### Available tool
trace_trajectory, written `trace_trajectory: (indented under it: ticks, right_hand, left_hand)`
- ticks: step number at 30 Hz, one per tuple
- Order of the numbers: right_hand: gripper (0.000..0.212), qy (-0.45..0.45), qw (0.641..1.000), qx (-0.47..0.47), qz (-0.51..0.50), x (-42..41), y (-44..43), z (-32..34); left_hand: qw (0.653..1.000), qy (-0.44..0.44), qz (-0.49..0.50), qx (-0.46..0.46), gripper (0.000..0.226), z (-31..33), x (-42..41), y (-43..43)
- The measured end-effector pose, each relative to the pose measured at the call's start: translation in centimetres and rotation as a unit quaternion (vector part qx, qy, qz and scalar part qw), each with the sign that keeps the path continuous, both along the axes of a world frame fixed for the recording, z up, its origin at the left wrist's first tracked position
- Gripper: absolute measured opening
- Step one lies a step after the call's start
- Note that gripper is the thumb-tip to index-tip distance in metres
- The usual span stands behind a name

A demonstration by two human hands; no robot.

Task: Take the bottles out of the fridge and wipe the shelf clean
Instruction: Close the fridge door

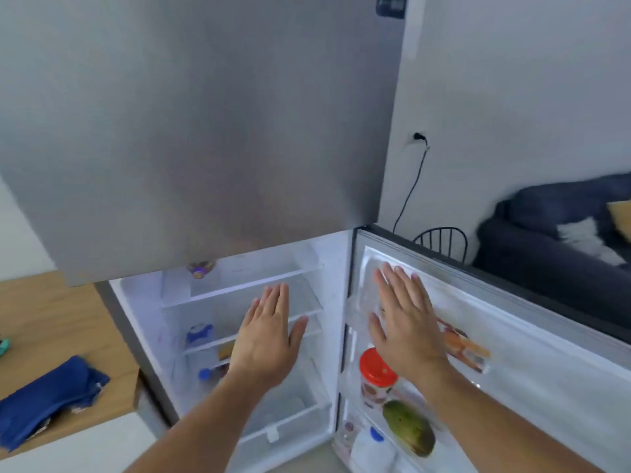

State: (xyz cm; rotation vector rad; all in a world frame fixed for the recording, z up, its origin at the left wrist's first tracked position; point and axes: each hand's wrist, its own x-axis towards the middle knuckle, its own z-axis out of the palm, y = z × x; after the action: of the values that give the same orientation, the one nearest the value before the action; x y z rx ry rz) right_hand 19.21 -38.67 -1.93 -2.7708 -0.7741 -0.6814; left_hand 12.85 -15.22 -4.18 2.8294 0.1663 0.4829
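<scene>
The lower fridge compartment stands open, its glass shelves [239, 288] stacked below me. A blue-capped bottle [199, 334] stands on a middle shelf at the left, and another blue cap [205, 374] shows on the shelf below it. My left hand [268, 336] hovers flat and empty in front of the shelves, fingers together and pointing up. My right hand [404, 319] is flat and empty too, held over the upper rack of the open fridge door [512, 353]. A folded blue cloth [47, 401] lies on the wooden counter [51, 322] to the left.
The closed steel freezer door [205, 131] fills the upper view. The door racks hold a red-lidded jar [377, 373], a green fruit [408, 426], a white bottle with a blue cap [374, 445] and a packet [464, 346]. A dark sofa [563, 240] and black chair [442, 238] stand behind the door.
</scene>
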Motion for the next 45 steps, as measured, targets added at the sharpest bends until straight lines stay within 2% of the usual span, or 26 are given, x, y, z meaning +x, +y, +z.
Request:
trace_trajectory:
  ticks: [4,7,9,12,15,17,21,25,28,32,37,40,42,45]
  right_hand:
    - [0.065,-0.072,0.992,0.005,-0.105,-0.2,-14.1,6.4]
    - [0.069,-0.046,0.973,0.000,-0.226,0.0,-22.7,7.9]
    - [0.072,-0.011,0.963,-0.015,-0.269,-0.1,-26.4,7.4]
    - [0.072,0.040,0.970,-0.048,-0.235,0.5,-27.2,5.9]
    - [0.066,0.072,0.971,-0.104,-0.201,0.7,-26.8,5.4]
    - [0.063,0.101,0.971,-0.095,-0.196,0.7,-27.0,5.4]
    - [0.053,0.254,0.950,-0.079,-0.162,-0.4,-26.3,7.2]
    - [0.054,0.491,0.859,0.076,-0.124,-2.5,-25.1,10.2]
    - [0.065,0.541,0.824,0.117,-0.121,-3.8,-24.2,10.5]
    - [0.060,0.519,0.847,0.117,-0.008,-4.9,-20.6,8.4]
    - [0.060,0.502,0.823,0.252,0.078,-4.7,-14.6,5.0]
    - [0.056,0.471,0.820,0.297,0.135,-4.0,-10.2,3.6]
    - [0.056,0.436,0.841,0.279,0.154,-3.3,-7.0,3.1]
    - [0.055,0.357,0.893,0.212,0.172,-2.2,-2.7,2.2]
  left_hand:
    - [0.997,0.001,-0.073,0.019,0.076,3.7,5.0,-12.5]
    - [0.991,-0.003,-0.127,0.046,0.078,5.1,8.1,-19.4]
    - [0.984,0.002,-0.176,0.034,0.077,5.7,9.4,-24.2]
    - [0.974,0.030,-0.224,-0.002,0.072,5.3,10.1,-29.2]
    - [0.978,-0.001,-0.207,0.013,0.067,4.1,10.7,-30.1]
    - [0.978,-0.007,-0.209,0.017,0.064,3.9,11.1,-29.6]
    - [0.975,-0.008,-0.221,0.022,0.059,3.9,10.6,-29.1]
    - [0.975,-0.024,-0.223,0.004,0.066,3.7,8.5,-27.6]
    - [0.971,-0.021,-0.233,-0.041,0.080,3.8,6.6,-25.8]
    - [0.967,0.031,-0.220,-0.121,0.080,4.2,3.6,-23.7]
    - [0.974,0.102,-0.192,-0.067,0.097,6.0,-0.1,-19.6]
    - [0.973,0.136,-0.177,-0.049,0.091,7.2,-2.3,-16.8]
    - [0.972,0.157,-0.171,-0.050,0.079,7.9,-4.1,-14.3]
    - [0.965,0.199,-0.167,-0.018,0.071,9.4,-7.0,-10.0]
